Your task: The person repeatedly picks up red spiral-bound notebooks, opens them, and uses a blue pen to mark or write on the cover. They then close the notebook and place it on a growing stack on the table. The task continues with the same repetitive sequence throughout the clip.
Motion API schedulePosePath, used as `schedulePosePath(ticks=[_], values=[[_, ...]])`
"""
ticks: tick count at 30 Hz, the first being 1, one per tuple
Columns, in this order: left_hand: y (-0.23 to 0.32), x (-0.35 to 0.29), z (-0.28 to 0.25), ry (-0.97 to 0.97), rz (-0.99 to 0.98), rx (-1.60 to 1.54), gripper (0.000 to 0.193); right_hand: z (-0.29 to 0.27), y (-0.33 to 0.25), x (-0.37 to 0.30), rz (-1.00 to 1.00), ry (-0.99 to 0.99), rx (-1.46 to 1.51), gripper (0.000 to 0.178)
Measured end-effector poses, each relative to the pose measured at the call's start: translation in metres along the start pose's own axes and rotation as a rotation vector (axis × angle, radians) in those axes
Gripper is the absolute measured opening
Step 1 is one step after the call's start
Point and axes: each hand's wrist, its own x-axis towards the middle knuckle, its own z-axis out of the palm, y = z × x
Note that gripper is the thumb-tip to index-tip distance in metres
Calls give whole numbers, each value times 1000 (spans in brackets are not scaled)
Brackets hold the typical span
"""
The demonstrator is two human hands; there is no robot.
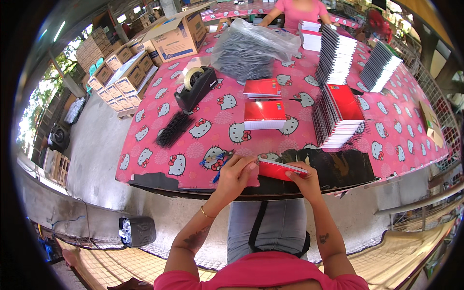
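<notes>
Pink cartoon tablecloth; both hands' fingers pinching thin red notebook, white-edged.

Counting things around the black tape holder

Beside one black tape holder lies one bunch of black combs. Behind it sits one clear bag of combs. To its right are two low piles of red notebooks, then three tall leaning rows. Two hands hold one red notebook.
</notes>
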Motion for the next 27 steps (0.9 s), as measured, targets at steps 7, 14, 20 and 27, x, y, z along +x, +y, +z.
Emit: schedulePosePath(ticks=[7, 14, 20, 27], values=[[-5, 1, 8, 78, 133, 135, 16, 1, -1, -2, -9, -11, 31, 19], [0, 5, 0, -60, 106, 136, 16, -3, -1, -5, -14, -80, 58, 17], [-7, 19, -14, -300, 199, 174, 21, -3, -2, -4, -53, -74, 34, 16], [15, 30, -13, -279, 274, 282, 25, -4, 1, -4, -44, -89, 31, 16]])
